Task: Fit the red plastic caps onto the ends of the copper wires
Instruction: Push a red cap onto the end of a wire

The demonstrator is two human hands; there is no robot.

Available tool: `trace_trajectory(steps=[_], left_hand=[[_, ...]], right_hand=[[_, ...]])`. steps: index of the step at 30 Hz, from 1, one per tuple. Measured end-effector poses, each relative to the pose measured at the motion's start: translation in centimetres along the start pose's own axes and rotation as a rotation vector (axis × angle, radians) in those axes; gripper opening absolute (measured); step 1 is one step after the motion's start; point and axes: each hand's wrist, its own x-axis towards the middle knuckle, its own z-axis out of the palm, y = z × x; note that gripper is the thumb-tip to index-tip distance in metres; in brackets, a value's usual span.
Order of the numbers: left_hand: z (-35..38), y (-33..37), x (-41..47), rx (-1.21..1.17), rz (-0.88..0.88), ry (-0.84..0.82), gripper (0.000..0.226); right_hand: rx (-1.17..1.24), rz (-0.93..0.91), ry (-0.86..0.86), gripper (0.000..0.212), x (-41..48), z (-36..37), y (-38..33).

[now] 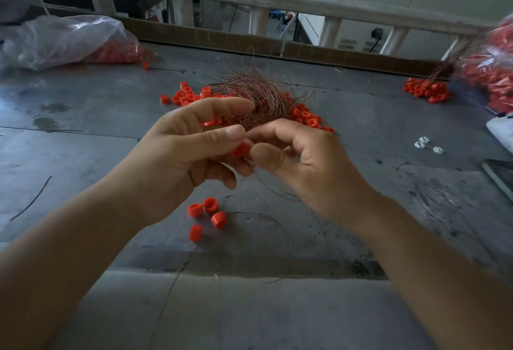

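A red cap is held just above the grey table, right between the two hands. It is pinched by the left hand, thumb above and curled fingers beneath, while the forefinger is stretched out loosely over it. The right hand is curled with thumb and forefinger brought together against the cap, and a thin wire appears to be pinched there; it trails from under the thumb down to the table.

Directly below the hands, four loose caps are lying close together. Just beyond the hands, a tangled pile of copper wires is ringed by scattered caps. A plastic bag of caps is seen far left, and another bag far right.
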Motion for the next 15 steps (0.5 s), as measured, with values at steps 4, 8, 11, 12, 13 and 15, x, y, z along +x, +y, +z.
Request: trace_trajectory(steps=[4, 8, 11, 12, 13, 15], left_hand=[[-0.3, 0.1, 0.2, -0.053, 0.019, 0.003, 0.047], [-0.6, 0.4, 0.2, -0.164, 0.036, 0.017, 0.041], [-0.9, 0.6, 0.1, -0.207, 0.033, 0.0, 0.038], [-0.9, 0.6, 0.1, -0.21, 0.03, -0.008, 0.039], [-0.9, 0.7, 0.1, -0.204, 0.026, -0.019, 0.039], [-1.1, 0.8, 0.1, -0.156, 0.019, -0.024, 0.043]], right_hand=[[0.02, 0.002, 0.019, 0.018, -0.1, -0.4, -0.1], [-0.044, 0.024, 0.01, 0.011, 0.0, -0.5, 0.0], [-0.112, 0.031, -0.013, 0.006, 0.0, -0.5, -0.1], [-0.137, 0.026, -0.019, 0.005, 0.0, -0.6, -0.1], [-0.154, 0.024, -0.025, 0.005, 0.0, -0.6, -0.1], [-0.155, 0.031, -0.036, 0.004, 0.0, -0.9, -0.2]])
